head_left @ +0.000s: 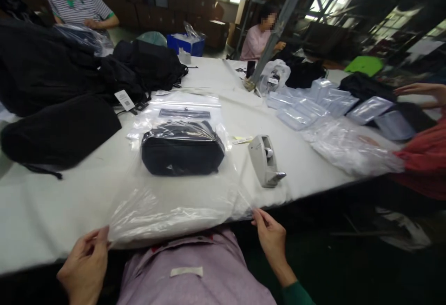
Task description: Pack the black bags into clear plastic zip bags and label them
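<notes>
A clear plastic bag [167,216] lies flat on the white table, its near edge hanging at the table's front. Inside the bag's far half sits a black pouch-like bag [183,156], its top glossy under the film. At the lower left, my left hand [87,258] pinches one corner of the plastic. My right hand [270,233] pinches the opposite corner, so the near edge is stretched between them. Beneath the black bag's far side are more clear plastic bags [205,102] with a dark printed strip.
A grey tape dispenser [264,161] stands right of the plastic bag. Black drawstring bags [62,130] are heaped at left. Clear plastic boxes [303,109] and crumpled film [348,147] lie at right, near a co-worker's red sleeve [427,151]. A metal post [278,30] rises beyond.
</notes>
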### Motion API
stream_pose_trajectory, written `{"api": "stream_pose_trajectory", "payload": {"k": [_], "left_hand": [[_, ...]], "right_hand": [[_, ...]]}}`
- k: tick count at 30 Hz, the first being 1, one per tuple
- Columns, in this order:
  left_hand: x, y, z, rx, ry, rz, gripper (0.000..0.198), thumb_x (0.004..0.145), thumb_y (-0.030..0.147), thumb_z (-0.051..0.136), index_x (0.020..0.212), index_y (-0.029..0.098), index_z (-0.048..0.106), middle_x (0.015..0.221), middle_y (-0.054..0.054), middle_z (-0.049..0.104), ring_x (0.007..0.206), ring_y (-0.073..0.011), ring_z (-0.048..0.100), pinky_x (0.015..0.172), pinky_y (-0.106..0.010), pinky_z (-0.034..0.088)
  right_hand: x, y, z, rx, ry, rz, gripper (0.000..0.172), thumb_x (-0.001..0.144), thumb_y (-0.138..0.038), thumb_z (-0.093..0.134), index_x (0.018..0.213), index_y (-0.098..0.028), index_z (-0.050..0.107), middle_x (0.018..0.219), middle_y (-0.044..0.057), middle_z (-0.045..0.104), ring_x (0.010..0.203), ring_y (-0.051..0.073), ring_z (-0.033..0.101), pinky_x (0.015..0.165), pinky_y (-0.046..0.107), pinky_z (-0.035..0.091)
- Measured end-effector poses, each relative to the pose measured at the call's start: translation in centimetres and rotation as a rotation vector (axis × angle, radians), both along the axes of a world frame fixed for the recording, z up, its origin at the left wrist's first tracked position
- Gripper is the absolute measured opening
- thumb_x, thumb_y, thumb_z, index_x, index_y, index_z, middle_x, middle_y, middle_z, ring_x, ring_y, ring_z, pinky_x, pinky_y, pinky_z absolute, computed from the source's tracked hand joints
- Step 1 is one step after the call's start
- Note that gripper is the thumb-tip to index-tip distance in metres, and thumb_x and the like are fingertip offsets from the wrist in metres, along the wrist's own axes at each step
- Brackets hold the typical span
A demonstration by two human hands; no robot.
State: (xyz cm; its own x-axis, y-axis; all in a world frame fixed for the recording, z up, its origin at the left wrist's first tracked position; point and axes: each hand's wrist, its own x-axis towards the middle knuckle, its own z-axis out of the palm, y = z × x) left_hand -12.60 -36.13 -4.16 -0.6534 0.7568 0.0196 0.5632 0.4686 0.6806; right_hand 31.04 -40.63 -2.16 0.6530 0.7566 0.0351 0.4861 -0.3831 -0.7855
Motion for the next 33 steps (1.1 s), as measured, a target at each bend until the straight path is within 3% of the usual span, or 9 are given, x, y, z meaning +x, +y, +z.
{"api": "stream_pose_trajectory", "payload": {"k": [8, 12, 16, 18, 20, 23, 25, 27, 33], "left_hand": [[-0.8, -2.0, -2.4, 0.02, -0.299, -0.005, 0.038, 0.071, 0.058, 0.064, 0.09, 0.026, 0.067, 0.068, 0.002, 0.072, 0.073, -0.0257, 0.07, 0.077, -0.039, 0.056], [-2.5, -2.0, -1.9, 0.031, -0.359, -0.114, 0.031, 0.064, 0.052, 0.072, 0.086, 0.03, 0.066, 0.077, 0.004, 0.072, 0.079, -0.025, 0.069, 0.083, -0.039, 0.054], [-4.3, 0.5, 4.5, 0.259, -0.577, -0.145, 0.045, 0.059, 0.036, 0.079, 0.102, 0.027, 0.065, 0.091, -0.001, 0.071, 0.084, -0.0219, 0.065, 0.084, -0.033, 0.054], [-3.3, 3.5, 9.3, 0.275, -0.842, -0.339, 0.049, 0.061, 0.033, 0.076, 0.107, 0.02, 0.067, 0.102, -0.008, 0.071, 0.1, -0.0287, 0.064, 0.09, -0.037, 0.052], [-0.6, 7.2, 13.5, 0.143, -0.987, -0.55, 0.047, 0.056, 0.024, 0.078, 0.102, 0.015, 0.072, 0.109, -0.013, 0.07, 0.107, -0.034, 0.061, 0.095, -0.041, 0.05], [5.3, 12.3, 16.9, -0.126, -0.883, -1.053, 0.042, 0.062, 0.014, 0.075, 0.103, 0.016, 0.073, 0.116, -0.011, 0.068, 0.116, -0.0332, 0.058, 0.106, -0.044, 0.039], [8.6, 14.5, 16.6, -0.131, -0.79, -1.258, 0.037, 0.061, 0.011, 0.074, 0.097, 0.019, 0.074, 0.113, -0.009, 0.07, 0.116, -0.032, 0.058, 0.109, -0.045, 0.034], [10.3, 15.9, 14.7, -0.073, -0.749, -1.341, 0.032, 0.06, 0.009, 0.074, 0.09, 0.021, 0.075, 0.11, -0.01, 0.071, 0.112, -0.0311, 0.062, 0.108, -0.043, 0.036], [7.8, 17.1, 6.2, 0.076, -0.51, -1.461, 0.031, 0.07, 0.022, 0.071, 0.1, 0.025, 0.072, 0.116, -0.009, 0.07, 0.114, -0.0286, 0.063, 0.106, -0.041, 0.039]], "right_hand": [[0.7, -0.2, -2.1, -0.01, 0.173, 0.016, 0.05, 0.073, -0.056, 0.064, 0.1, -0.015, 0.073, 0.085, 0.01, 0.076, 0.073, 0.026, 0.073, 0.071, 0.033, 0.059], [2.7, -0.8, -1.4, -0.048, 0.137, 0.238, 0.043, 0.069, -0.051, 0.068, 0.096, -0.019, 0.076, 0.087, 0.008, 0.077, 0.078, 0.028, 0.073, 0.08, 0.037, 0.059], [5.0, -0.1, 3.4, 0.023, 0.043, 0.311, 0.047, 0.069, -0.049, 0.067, 0.105, -0.02, 0.074, 0.099, 0.01, 0.075, 0.09, 0.03, 0.071, 0.089, 0.041, 0.056], [4.5, 2.1, 7.3, 0.054, 0.04, 0.393, 0.047, 0.075, -0.051, 0.062, 0.107, -0.019, 0.073, 0.109, 0.011, 0.073, 0.103, 0.031, 0.067, 0.095, 0.041, 0.052], [2.5, 5.3, 10.9, 0.061, 0.007, 0.648, 0.044, 0.081, -0.049, 0.058, 0.112, -0.021, 0.071, 0.119, 0.009, 0.069, 0.112, 0.03, 0.062, 0.103, 0.043, 0.046], [-2.3, 10.8, 13.9, 0.104, 0.006, 1.095, 0.037, 0.091, -0.04, 0.051, 0.117, -0.02, 0.069, 0.124, 0.007, 0.066, 0.116, 0.025, 0.061, 0.103, 0.04, 0.046], [-5.1, 13.8, 13.6, 0.136, -0.012, 1.272, 0.035, 0.094, -0.036, 0.049, 0.117, -0.019, 0.068, 0.124, 0.006, 0.066, 0.116, 0.022, 0.061, 0.103, 0.037, 0.046], [-6.9, 16.0, 12.0, 0.139, -0.063, 1.354, 0.034, 0.096, -0.034, 0.047, 0.118, -0.019, 0.068, 0.124, 0.006, 0.066, 0.116, 0.02, 0.061, 0.103, 0.034, 0.047], [-6.5, 18.2, 5.9, -0.021, -0.179, 1.431, 0.037, 0.098, -0.034, 0.042, 0.126, -0.019, 0.062, 0.127, 0.007, 0.064, 0.116, 0.022, 0.06, 0.105, 0.036, 0.044]]}}
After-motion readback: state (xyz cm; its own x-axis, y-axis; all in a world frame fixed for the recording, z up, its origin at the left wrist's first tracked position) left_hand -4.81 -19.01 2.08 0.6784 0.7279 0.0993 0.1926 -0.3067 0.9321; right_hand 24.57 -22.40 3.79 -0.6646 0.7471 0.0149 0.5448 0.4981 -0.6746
